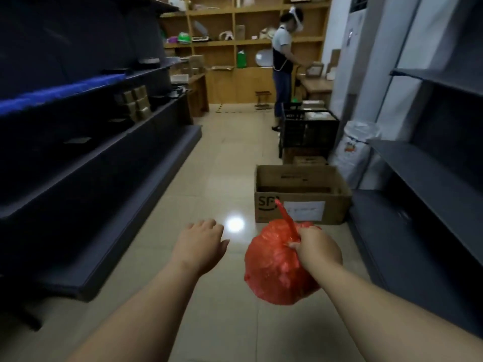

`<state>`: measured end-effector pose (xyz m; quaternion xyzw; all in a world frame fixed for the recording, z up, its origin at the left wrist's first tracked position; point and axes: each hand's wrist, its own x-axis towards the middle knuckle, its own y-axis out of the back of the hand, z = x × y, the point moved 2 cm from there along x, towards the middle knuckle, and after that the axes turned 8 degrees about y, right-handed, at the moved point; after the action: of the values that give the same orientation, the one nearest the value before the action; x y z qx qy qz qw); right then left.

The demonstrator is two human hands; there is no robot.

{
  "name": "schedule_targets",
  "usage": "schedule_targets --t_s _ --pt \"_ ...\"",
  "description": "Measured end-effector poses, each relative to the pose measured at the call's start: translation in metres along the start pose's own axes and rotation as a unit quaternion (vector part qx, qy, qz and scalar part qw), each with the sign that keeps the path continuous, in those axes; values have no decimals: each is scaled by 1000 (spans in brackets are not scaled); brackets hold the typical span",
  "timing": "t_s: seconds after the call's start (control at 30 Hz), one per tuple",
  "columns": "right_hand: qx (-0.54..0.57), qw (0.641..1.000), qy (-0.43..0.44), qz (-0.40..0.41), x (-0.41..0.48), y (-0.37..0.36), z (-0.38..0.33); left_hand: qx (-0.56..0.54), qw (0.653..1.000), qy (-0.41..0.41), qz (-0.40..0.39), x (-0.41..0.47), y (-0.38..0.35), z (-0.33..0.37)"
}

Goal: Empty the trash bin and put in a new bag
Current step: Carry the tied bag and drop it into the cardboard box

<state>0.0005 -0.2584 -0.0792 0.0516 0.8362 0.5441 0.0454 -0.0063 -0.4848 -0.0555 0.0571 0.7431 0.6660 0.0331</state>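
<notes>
Your right hand (pixel 317 248) grip is clamped on the knotted neck of the full, crinkled red plastic trash bag (pixel 274 270), hanging just before the open cardboard box (pixel 300 202); your left hand (pixel 202 244) is empty, fingers apart. You're mid-disposal; next, find somewhere to drop it.

An aisle of floor (pixel 230 158) runs between shelving on the left (pixel 91 158) and shelving on the right (pixel 428 178). The right hand (pixel 317 248) holds a tied bag (pixel 274 270) above the floor, the left hand (pixel 202 242) beside it. Behind the bag sits an open cardboard box (pixel 300 194); farther back stands a person (pixel 283 64).
</notes>
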Motion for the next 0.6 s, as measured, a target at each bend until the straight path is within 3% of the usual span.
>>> schedule_targets --t_s 0.27,0.6 --pt "0 996 -62 67 103 20 28 -17 996 -82 -2 140 -17 34" --pt "17 992 -124 -3 280 30 105 -3 993 -115 12 327 -31 113"
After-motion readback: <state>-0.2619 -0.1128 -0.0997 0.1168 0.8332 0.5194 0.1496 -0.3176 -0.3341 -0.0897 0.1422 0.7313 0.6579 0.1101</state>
